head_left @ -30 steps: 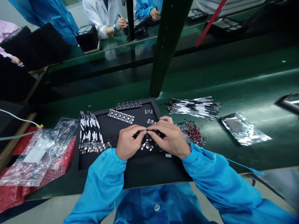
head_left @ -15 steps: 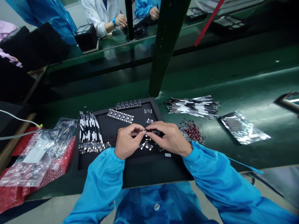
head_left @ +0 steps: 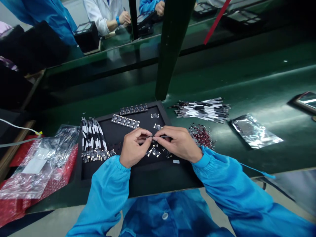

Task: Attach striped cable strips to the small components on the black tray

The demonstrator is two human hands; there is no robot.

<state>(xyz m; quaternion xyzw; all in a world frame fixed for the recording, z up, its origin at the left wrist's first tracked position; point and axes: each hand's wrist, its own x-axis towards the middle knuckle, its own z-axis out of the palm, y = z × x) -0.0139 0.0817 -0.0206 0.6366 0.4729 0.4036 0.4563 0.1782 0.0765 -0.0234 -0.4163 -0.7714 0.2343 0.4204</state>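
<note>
Over the black tray [head_left: 138,168], my left hand [head_left: 135,146] pinches a small circuit board [head_left: 149,136] between thumb and forefinger. Fingertip to fingertip with it, my right hand [head_left: 179,143] grips a thin dark flat cable [head_left: 165,136] that meets the board's edge. How the two join is hidden by the fingers. Loose small boards [head_left: 155,152] lie beneath my hands. Farther back in the tray are two board panels, one slanted [head_left: 125,121] and one near the rim [head_left: 133,109]. Boards with black-and-white flat cables [head_left: 93,136] are lined up at the tray's left.
Right of the tray lie a bundle of flat cables [head_left: 202,110], a pile of tiny dark red parts [head_left: 201,135] and a silver bag [head_left: 254,131]. Plastic bags [head_left: 41,164] cover the left side. A green post [head_left: 170,49] rises behind the tray; co-workers' hands [head_left: 124,18] show beyond.
The dark flat cable now shows more clearly under my right fingers, and the board stands out more at my left fingertips. Both hands stay nearly in place; the view has shifted slightly.
</note>
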